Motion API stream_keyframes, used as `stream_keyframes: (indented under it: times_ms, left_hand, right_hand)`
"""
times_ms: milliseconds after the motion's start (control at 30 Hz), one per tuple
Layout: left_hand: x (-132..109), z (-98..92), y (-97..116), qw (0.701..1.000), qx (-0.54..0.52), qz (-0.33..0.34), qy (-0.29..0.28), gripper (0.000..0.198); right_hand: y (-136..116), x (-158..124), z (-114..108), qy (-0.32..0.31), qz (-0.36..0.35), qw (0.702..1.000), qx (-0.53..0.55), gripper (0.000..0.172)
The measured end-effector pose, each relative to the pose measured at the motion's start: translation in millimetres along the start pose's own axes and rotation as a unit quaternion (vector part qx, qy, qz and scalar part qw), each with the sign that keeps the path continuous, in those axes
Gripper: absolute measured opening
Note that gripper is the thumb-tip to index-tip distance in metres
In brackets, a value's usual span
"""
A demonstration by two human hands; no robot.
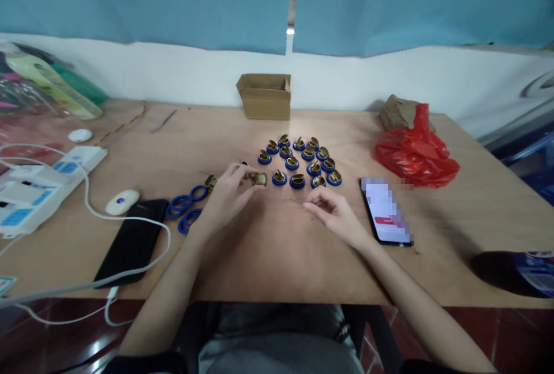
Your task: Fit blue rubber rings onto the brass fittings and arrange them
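My left hand is closed in a pinch on a small brass fitting just above the wooden table. Left of it lie three loose blue rings and another brass piece. My right hand rests low over the table with fingers curled loosely; whether it holds anything I cannot make out. Beyond both hands stands a cluster of several brass fittings seated in blue rings.
A lit phone lies right of my right hand, a dark phone at the left with white cables. A small cardboard box stands at the back, a red plastic bag at the right, white devices far left.
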State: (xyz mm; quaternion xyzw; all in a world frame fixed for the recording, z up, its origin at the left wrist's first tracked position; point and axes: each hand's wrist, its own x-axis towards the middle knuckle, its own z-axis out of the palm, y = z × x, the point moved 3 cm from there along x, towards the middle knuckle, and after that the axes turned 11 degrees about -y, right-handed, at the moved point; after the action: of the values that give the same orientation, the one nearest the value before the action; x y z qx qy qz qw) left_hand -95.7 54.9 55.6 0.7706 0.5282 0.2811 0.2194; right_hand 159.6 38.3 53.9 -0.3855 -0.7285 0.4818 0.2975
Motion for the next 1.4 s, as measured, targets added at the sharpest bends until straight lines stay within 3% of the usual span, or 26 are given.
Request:
stream_keyframes:
  times_ms: [67, 167, 267, 367, 633, 767, 1100, 1233, 1400]
  left_hand:
    - [0.1, 14.5, 8.9, 0.983, -0.180, 0.023, -0.018, 0.028]
    - [-1.8, 41.1, 20.4, 0.923, -0.380, 0.031, -0.057, 0.032]
    - [-4.4, 63.2, 29.4, 0.873, -0.468, 0.029, -0.134, 0.035]
    - [-6.8, 75.0, 33.5, 0.848, -0.498, 0.026, -0.177, 0.036]
    - [-10.9, 86.0, 32.4, 0.841, -0.511, -0.008, -0.181, 0.037]
    - [-11.4, 87.2, 32.4, 0.821, -0.542, -0.020, -0.179, 0.033]
    - [-11.1, 85.4, 31.0, 0.813, -0.557, -0.031, -0.168, 0.031]
    - [-9.4, 85.6, 31.1, 0.826, -0.542, -0.042, -0.147, 0.028]
    - [-9.6, 85.1, 31.2, 0.833, -0.535, -0.063, -0.125, 0.031]
  right_hand:
    - [1.4, 0.1, 2.0, -0.024, 0.019, 0.995, 0.090, 0.029]
    - [3.9, -0.9, 3.5, -0.046, 0.034, 0.980, 0.192, 0.032]
    - [8.4, -1.9, 4.4, -0.048, 0.044, 0.963, 0.260, 0.030]
    - [13.6, -1.8, 5.9, -0.049, 0.051, 0.951, 0.300, 0.029]
    - [14.8, 0.6, 3.9, -0.042, 0.066, 0.959, 0.273, 0.028]
    - [8.6, 1.5, 3.3, -0.058, 0.024, 0.976, 0.210, 0.025]
    - [3.3, -2.2, 4.0, -0.048, -0.071, 0.996, 0.031, 0.013]
    - [-1.4, -4.0, 9.5, -0.050, -0.123, 0.988, -0.081, 0.005]
    - [-6.1, -7.3, 20.2, -0.028, -0.195, 0.959, -0.204, 0.009]
